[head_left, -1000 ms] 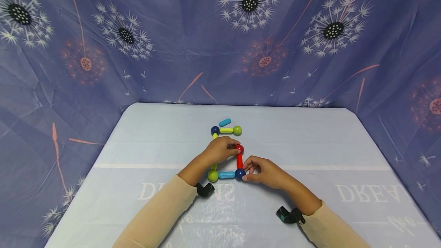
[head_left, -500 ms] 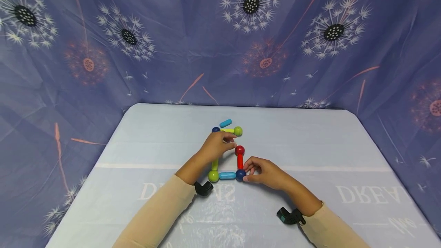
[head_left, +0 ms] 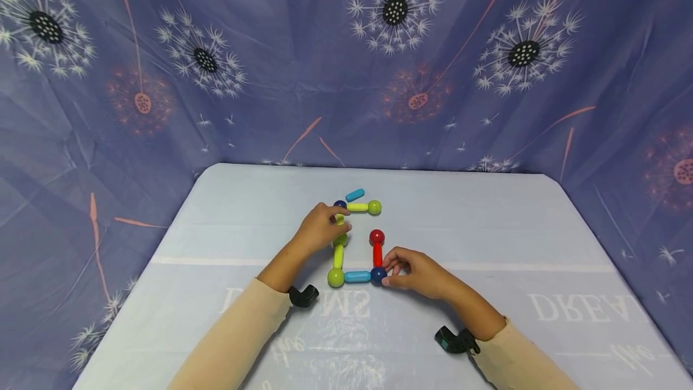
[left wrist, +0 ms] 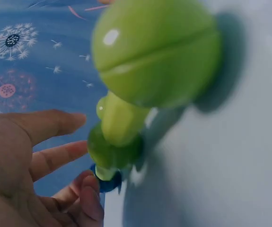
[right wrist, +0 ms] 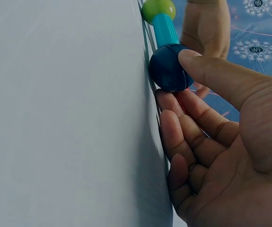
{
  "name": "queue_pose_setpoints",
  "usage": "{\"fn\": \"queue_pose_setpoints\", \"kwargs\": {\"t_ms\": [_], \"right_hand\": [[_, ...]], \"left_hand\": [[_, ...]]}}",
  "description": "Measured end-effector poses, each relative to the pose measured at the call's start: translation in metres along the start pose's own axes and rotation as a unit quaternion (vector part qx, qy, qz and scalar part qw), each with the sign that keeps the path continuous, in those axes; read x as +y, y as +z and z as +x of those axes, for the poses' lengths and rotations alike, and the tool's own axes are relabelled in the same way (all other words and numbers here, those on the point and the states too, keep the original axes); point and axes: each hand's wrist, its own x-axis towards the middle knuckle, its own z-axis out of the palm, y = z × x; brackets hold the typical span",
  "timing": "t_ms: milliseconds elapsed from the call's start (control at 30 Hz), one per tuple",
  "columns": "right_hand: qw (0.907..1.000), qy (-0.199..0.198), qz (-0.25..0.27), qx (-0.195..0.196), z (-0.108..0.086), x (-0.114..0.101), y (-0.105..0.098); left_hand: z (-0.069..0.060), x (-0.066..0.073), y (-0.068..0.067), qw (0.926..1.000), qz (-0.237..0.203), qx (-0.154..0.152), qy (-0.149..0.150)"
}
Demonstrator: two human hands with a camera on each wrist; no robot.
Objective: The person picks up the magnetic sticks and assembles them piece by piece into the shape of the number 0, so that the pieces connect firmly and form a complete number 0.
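In the head view, several magnetic balls and rods form a linked figure on the table. My right hand (head_left: 414,272) pinches the near-right navy ball (right wrist: 169,67) between thumb and fingers. From that ball a red rod (head_left: 377,254) runs back to a red ball (head_left: 377,237), and a blue rod (head_left: 357,277) runs left to a green ball (head_left: 336,277). My left hand (head_left: 316,229) is spread beside the left side's middle green ball (left wrist: 112,149), thumb apart from it. Its fingertips reach towards the far navy ball (left wrist: 108,182); contact there is unclear.
A yellow-green rod (head_left: 357,207) joins the far navy ball to another green ball (head_left: 375,207). Behind it lies a loose blue rod (head_left: 355,195). The white-covered table (head_left: 460,221) ends at a purple dandelion-print cloth (head_left: 303,77).
My left hand has left the red ball and moved left to the figure's left side, uncovering the middle green ball. My right hand stays at the navy ball.
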Motion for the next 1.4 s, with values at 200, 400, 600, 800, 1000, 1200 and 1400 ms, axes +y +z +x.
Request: {"fn": "queue_pose_setpoints", "kwargs": {"t_ms": [200, 400, 600, 800, 1000, 1200, 1400], "right_hand": [[1.0000, 0.002, -0.003, 0.000, 0.001, 0.000, 0.000], [1.0000, 0.002, -0.001, -0.001, 0.000, -0.001, -0.001], [1.0000, 0.004, -0.001, -0.002, -0.001, -0.003, -0.001], [0.9999, 0.008, -0.009, -0.006, 0.000, -0.004, -0.001], [0.9991, -0.009, -0.030, -0.028, 0.002, -0.006, -0.008], [0.9985, -0.033, -0.039, -0.020, 0.009, -0.014, -0.024], [0.9973, -0.035, -0.047, 0.043, 0.031, -0.022, -0.042]], "left_hand": [[-0.009, -0.011, 0.004, 0.9996, 0.019, -0.020, -0.005], [-0.015, -0.017, 0.011, 0.9998, -0.007, -0.017, 0.000], [-0.020, -0.017, 0.012, 0.9997, -0.022, -0.002, -0.001], [-0.022, -0.017, 0.012, 0.9994, -0.034, 0.007, -0.005], [-0.021, -0.017, 0.013, 0.9991, -0.042, 0.012, -0.004], [-0.020, -0.019, 0.015, 0.9991, -0.040, 0.014, -0.002], [-0.021, -0.019, 0.015, 0.9990, -0.042, 0.015, -0.006]]}}
